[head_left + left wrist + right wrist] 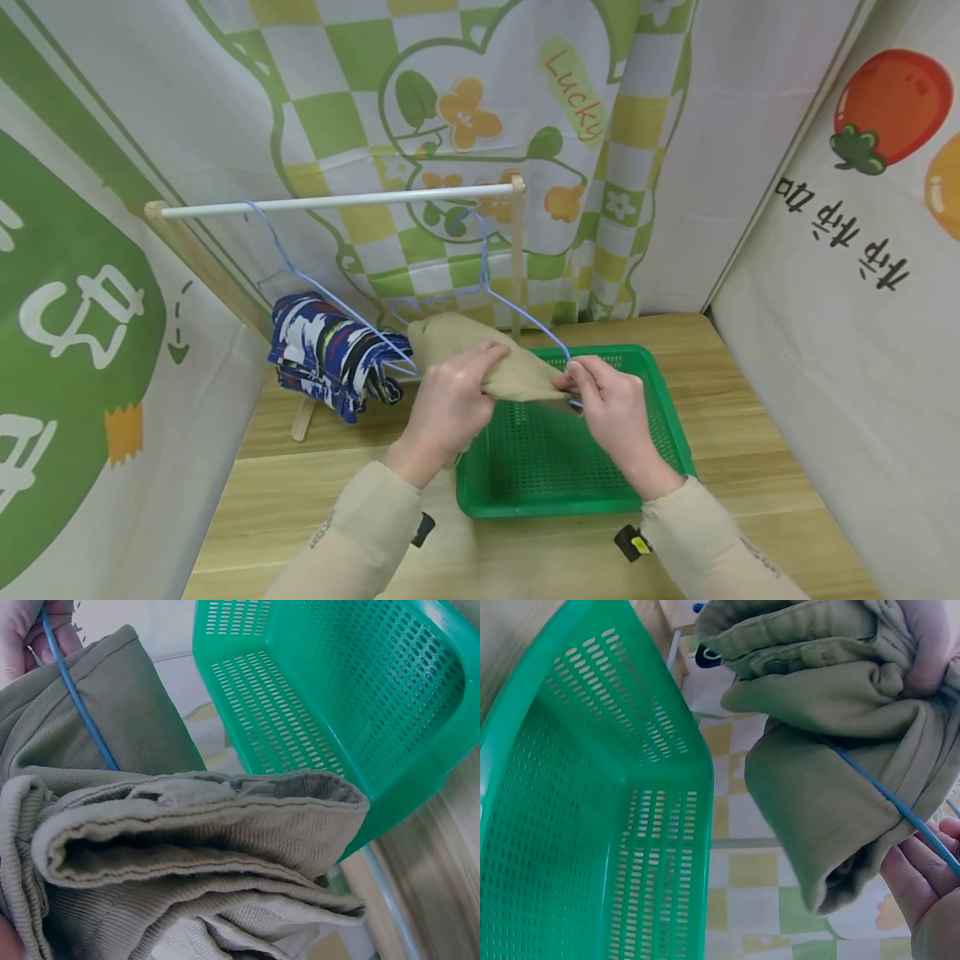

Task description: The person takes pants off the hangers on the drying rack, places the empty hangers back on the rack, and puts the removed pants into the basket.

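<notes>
Your left hand [453, 396] is gripping khaki trousers [525, 377]; your right hand [611, 404] is holding a blue hanger [79, 707] (presumably steadying it).

Your head camera looks forward and down over the table [251, 493] toward the curtain [360, 108]. Your two wrist cameras sit close to the garment [450, 335], on opposite sides; they share it and the basket [555, 507] with the wider head view.

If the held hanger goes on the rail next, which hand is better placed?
Probably right: the right hand holds the hanger itself, though at its lower corner. The left hand is busy gripping the khaki garment.
</notes>
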Motion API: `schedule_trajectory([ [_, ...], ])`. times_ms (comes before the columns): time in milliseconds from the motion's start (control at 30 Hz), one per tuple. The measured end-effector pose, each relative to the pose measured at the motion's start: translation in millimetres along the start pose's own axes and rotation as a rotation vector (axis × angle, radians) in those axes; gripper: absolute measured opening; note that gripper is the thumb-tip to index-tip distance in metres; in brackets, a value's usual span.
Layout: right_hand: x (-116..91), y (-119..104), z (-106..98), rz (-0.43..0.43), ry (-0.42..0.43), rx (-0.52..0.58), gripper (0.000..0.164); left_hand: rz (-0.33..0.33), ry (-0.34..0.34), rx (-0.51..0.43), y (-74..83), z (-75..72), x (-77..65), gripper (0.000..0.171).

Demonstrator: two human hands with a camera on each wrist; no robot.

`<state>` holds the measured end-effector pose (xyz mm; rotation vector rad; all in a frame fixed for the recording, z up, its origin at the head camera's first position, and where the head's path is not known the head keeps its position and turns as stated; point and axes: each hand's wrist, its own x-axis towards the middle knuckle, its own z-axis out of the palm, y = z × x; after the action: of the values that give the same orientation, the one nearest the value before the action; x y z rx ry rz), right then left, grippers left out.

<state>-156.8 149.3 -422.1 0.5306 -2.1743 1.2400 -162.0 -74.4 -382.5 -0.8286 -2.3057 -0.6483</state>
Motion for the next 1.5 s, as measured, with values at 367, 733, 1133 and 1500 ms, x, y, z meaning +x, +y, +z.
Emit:
schedule_trajectory([
  [367,-2,7,-3,-0.105,0.023,-0.043,0.013,0.05,0.1,-0.003,-3.2,-5.0,-2.3,0.059],
  [733,-3,10,-5,-0.099,0.018,-0.019,0.012,0.05,0.126,-0.019,-3.7,-8.0,-4.5,0.054],
  [1133,-3,14,-9,-0.131,0.03,-0.071,0.01,0.066,0.2,-0.044,-5.1,-10.2,-4.0,0.05],
  [1500,-6,24,-12,-0.124,0.033,-0.1,0.011,0.052,0.242,-0.095,-3.1,-15.5,-3.9,0.052],
])
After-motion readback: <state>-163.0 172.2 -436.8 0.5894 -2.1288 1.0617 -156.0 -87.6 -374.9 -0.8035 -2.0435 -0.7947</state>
